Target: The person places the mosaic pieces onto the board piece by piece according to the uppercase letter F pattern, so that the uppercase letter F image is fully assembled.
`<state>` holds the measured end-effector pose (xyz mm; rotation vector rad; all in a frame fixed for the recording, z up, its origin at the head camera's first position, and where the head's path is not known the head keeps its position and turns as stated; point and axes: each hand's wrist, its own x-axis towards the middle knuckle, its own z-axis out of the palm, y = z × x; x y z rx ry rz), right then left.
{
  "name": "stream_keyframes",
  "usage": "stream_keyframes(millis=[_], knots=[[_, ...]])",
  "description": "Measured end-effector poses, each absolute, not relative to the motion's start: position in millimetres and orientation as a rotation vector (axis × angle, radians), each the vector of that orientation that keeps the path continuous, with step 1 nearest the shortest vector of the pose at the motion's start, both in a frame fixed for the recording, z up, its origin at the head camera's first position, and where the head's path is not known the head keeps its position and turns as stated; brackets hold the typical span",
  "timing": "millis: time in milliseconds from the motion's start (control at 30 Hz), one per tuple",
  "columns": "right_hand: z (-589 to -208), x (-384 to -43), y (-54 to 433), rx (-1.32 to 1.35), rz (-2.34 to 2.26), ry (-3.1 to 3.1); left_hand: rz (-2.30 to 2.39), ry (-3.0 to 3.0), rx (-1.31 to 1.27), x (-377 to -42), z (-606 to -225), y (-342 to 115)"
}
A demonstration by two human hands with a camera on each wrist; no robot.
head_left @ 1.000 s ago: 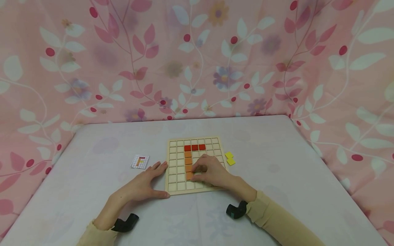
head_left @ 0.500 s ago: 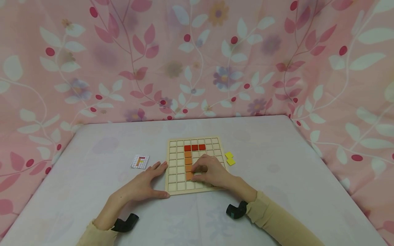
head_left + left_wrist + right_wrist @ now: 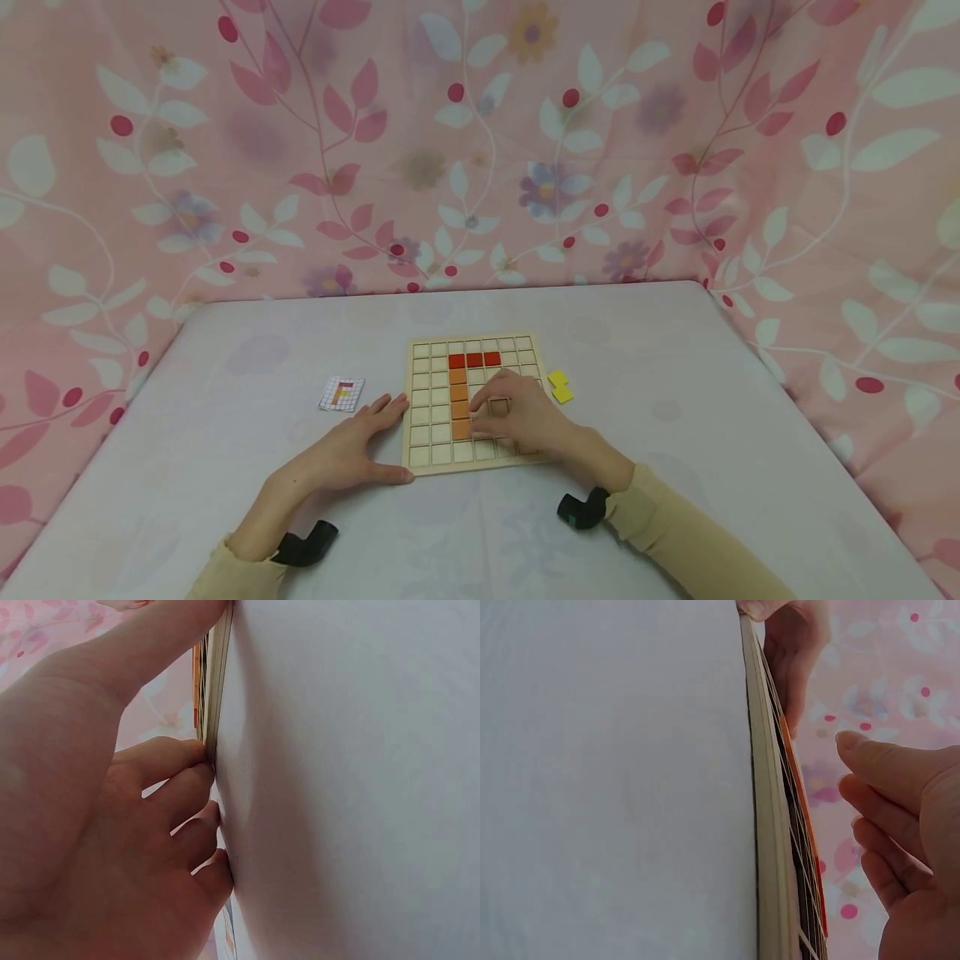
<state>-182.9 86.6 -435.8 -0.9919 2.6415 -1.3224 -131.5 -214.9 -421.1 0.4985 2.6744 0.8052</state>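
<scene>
A square wooden grid board [image 3: 442, 452] lies on the table with three red tiles [image 3: 475, 360] in a row and a column of several orange tiles [image 3: 459, 392] below the leftmost red one. My left hand [image 3: 341, 450] rests spread at the board's left side, fingertips and thumb at its edge; the left wrist view shows the fingers [image 3: 176, 791] against that edge. Above the board, beside the lower orange tiles, hangs my right hand [image 3: 525, 414], thumb and fingers loosely bent and apart. In the right wrist view nothing shows between thumb and fingers [image 3: 885, 810].
Yellow tiles [image 3: 562, 392] lie just right of the board. A small printed pattern card [image 3: 342, 394] sits to the left, close to my left fingers. White cloth covers the table [image 3: 247, 358], and a pink floral curtain [image 3: 480, 192] stands behind it.
My right hand has come off the lower orange tiles, moving slightly right and up, its thumb and fingers parting. The left hand and the board stay put.
</scene>
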Motion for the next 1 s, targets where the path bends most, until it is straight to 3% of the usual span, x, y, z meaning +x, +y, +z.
stream_keyframes(millis=[200, 733, 1000], knots=[[-432, -191, 105, -1.088, -1.417, 2.680, 0.808, 2.671, 0.498, -131, -422, -215], [-426, -215, 177, -0.602, -1.438, 2.828, 0.800, 2.672, 0.477, -132, -423, -215], [-432, -224, 201, -0.521, -1.392, 2.853, 0.794, 2.675, 0.483, -132, -424, -215]])
